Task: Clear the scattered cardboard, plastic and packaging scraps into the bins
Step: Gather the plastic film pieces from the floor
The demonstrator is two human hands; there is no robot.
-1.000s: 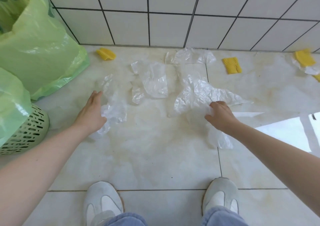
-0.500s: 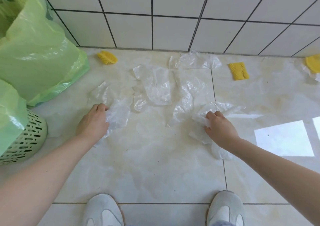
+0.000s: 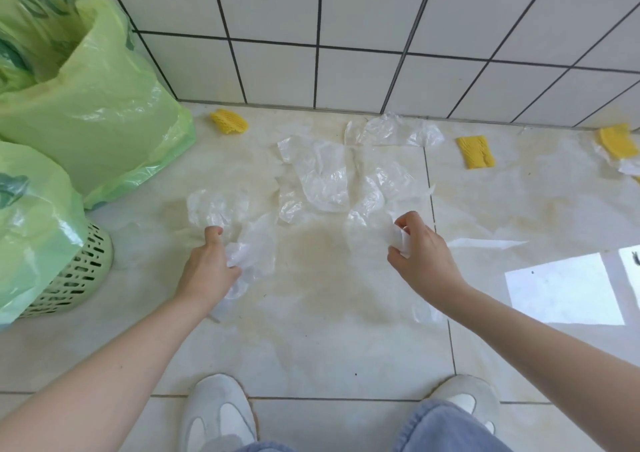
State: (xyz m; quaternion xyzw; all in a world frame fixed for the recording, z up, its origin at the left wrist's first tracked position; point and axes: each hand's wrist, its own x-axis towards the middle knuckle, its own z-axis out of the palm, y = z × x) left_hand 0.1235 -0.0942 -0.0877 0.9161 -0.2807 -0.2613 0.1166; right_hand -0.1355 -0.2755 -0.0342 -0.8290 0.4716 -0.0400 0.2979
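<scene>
Clear plastic scraps lie scattered on the tiled floor in front of me. My left hand (image 3: 207,271) grips a crumpled clear plastic sheet (image 3: 256,247) that trails to its right. My right hand (image 3: 420,254) is closed on a bunched white plastic piece (image 3: 400,240). More clear plastic (image 3: 322,177) lies between and beyond the hands, with another piece (image 3: 391,132) by the wall. Yellow packaging scraps (image 3: 228,121) (image 3: 474,151) (image 3: 618,141) sit near the wall. Two bins lined with green bags stand at the left: a far one (image 3: 90,105) and a near perforated one (image 3: 74,275).
A white tiled wall (image 3: 346,35) closes off the far side. My two white shoes (image 3: 218,413) (image 3: 467,396) stand at the bottom. A bright sunlit patch (image 3: 561,288) lies on the floor at the right, with a thin white strip (image 3: 485,243) beside it.
Both hands have closed on plastic and drawn it toward me, bunching it. The right hand's large sheet is now gathered into a small wad. The camera has tilted slightly.
</scene>
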